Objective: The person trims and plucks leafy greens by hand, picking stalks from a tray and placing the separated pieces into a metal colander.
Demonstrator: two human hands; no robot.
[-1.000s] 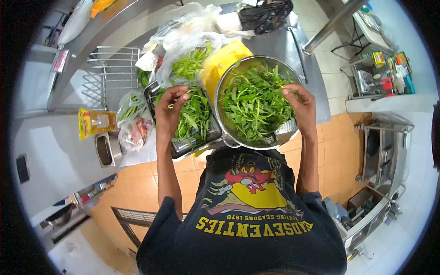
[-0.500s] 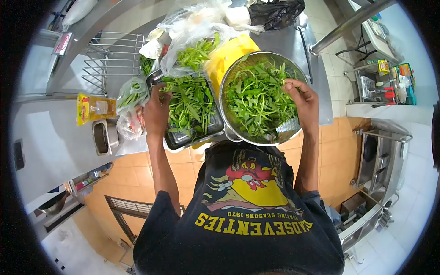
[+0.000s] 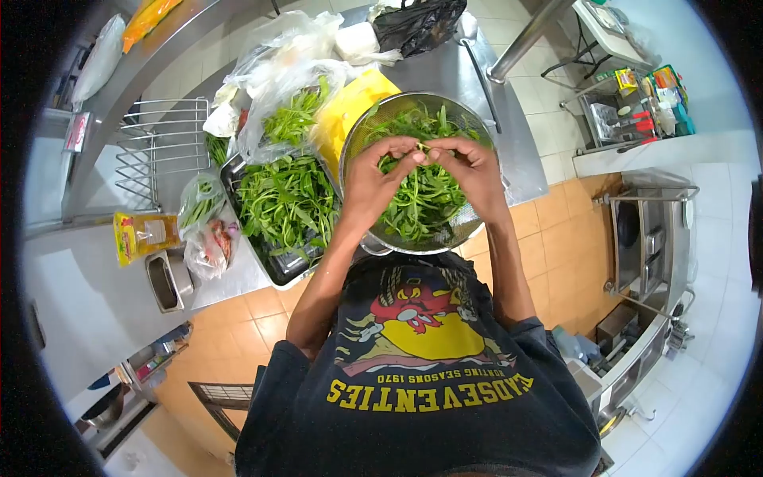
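Note:
My left hand (image 3: 380, 176) and my right hand (image 3: 470, 171) meet over a round metal mesh colander (image 3: 344, 163). Their fingertips are closed in a pinch on a small green stem (image 3: 424, 147). Loose leafy greens (image 3: 420, 208) with long stems fill much of the colander below. To its left, a dark rectangular tray (image 3: 278, 270) holds another heap of leafy greens (image 3: 282, 195). Behind the tray, more greens (image 3: 294, 115) stick out of a clear plastic bag (image 3: 258, 131).
A yellow sheet (image 3: 350, 103) lies behind the tray and colander. Plastic bags, a black bag (image 3: 417, 28) and a long-handled utensil (image 3: 481, 79) are at the back. On the left stand a wire rack (image 3: 163, 147), a yellow pouch (image 3: 147, 234) and a metal container (image 3: 165, 282).
My left hand has moved from the tray to above the colander. My right hand has come inward from the colander's right rim, and both now meet at the stem. The view has shifted right.

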